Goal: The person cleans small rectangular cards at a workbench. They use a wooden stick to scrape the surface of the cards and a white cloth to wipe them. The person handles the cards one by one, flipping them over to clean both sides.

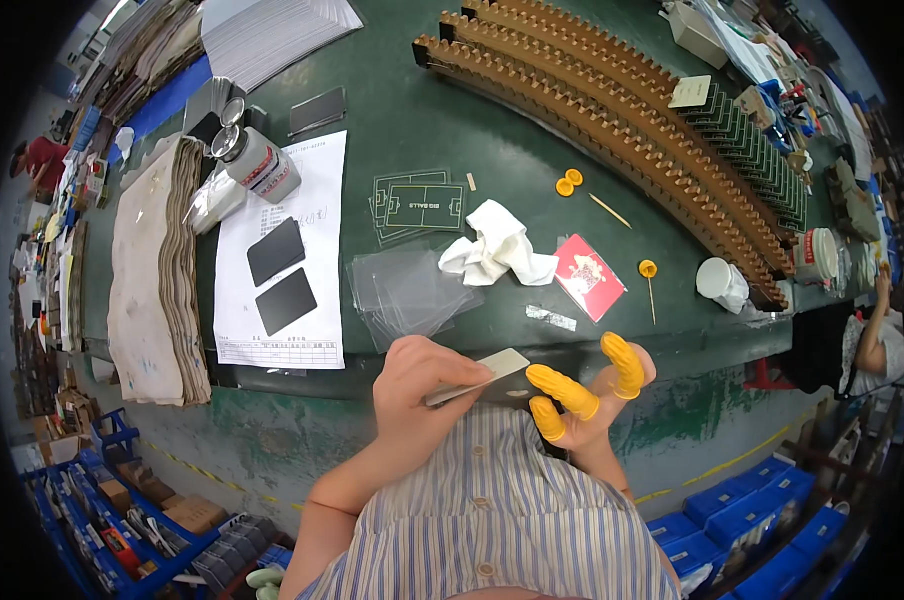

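While left hand (417,388) pinches pale card (505,364), right hand (594,408) hovers half-open beside it, empty, yellow finger covers (566,392) likely preventing smudges.

Green card (424,209): white lettering | sheet (322,195): printed characters | bottle (269,176): lettering

The green table (402,120) carries a printed white sheet (324,235) at left, a crumpled cloth (499,240) mid-table, and brown slotted racks (594,112) at far right.
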Available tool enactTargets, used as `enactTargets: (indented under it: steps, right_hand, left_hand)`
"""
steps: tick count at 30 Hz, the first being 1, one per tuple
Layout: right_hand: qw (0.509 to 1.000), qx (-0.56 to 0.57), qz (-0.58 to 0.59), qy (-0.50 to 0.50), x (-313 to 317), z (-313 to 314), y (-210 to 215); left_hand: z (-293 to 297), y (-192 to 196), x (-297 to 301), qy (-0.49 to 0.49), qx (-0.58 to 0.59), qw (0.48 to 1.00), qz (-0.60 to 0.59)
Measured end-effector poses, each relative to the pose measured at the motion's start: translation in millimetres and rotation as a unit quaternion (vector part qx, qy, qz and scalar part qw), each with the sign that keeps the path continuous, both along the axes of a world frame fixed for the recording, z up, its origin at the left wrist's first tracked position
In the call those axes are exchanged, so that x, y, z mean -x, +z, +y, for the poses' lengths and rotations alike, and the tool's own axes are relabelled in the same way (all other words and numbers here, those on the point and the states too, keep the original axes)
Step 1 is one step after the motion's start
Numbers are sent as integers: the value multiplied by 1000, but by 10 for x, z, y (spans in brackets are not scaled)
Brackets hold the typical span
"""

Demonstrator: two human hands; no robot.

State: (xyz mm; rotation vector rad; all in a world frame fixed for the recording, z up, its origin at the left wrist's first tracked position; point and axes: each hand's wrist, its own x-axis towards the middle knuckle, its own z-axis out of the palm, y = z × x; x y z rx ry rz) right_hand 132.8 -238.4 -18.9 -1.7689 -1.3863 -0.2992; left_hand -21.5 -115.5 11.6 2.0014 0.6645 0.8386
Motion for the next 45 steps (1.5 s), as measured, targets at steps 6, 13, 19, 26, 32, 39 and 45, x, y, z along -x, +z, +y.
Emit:
enactTargets:
  steps: [6,13,19,26,32,39,45]
  right_hand:
    - [1000,22,-11,4,21,13,2]
    - [1000,27,-10,2,34,26,-12]
    - [999,36,-16,2,32,34,-14]
    - [1000,24,3,-4,26,32,-47]
    - [1000,22,13,-12,45,59,-37]
    - [1000,30,-7,6,40,54,-19]
    - [1000,27,-4,-10,48,50,-38]
  left_hand:
    - [-2,-15,11,6,3,1000,7]
    - [-7,-23,19,9,18,1000,14]
    - [-3,-21,14,6,21,1000,16]
    - [1,-21,5,9,17,1000,5]
    - [6,-9,11,10,8,1000,9]
    - [5,-11,31,9,11,1000,23]
    - [2,-6,23,4,2,1000,15]
